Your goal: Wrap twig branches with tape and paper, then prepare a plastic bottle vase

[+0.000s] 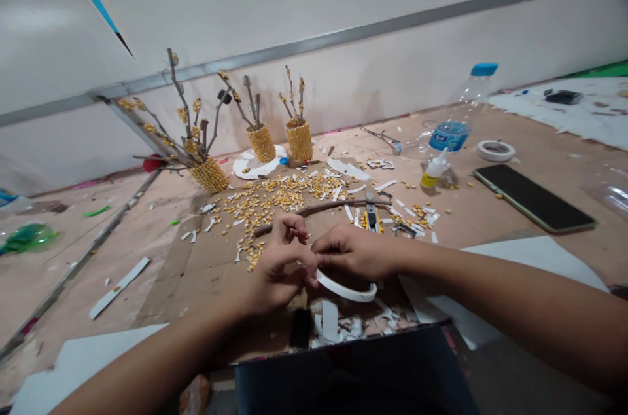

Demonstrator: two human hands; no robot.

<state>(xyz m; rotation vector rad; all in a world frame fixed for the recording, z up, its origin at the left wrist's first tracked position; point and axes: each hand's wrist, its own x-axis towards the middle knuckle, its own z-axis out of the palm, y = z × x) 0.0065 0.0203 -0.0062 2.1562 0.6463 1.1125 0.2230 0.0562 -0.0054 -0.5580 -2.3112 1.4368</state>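
Observation:
Both hands are at a white curved strip (346, 290), bent into an arc above the table's front edge. My right hand (356, 250) pinches it near its upper left end. My left hand (287, 264) has its fingers curled around that same end, with thumb and fingertips close to the right hand's. Just beyond the hands lie a brown twig (324, 207) and a yellow and black box cutter (371, 213). Loose corn kernels (282, 196) are scattered past the left hand. White scraps (331, 322) lie below the strip.
Three kernel-covered pots, left (210, 176), middle (261, 143) and right (299, 141), hold twigs at the back. A glue bottle (432, 169), plastic bottle (450, 133), tape roll (495, 150) and phone (534, 198) stand or lie to the right. Cardboard (171, 271) covers part of the table.

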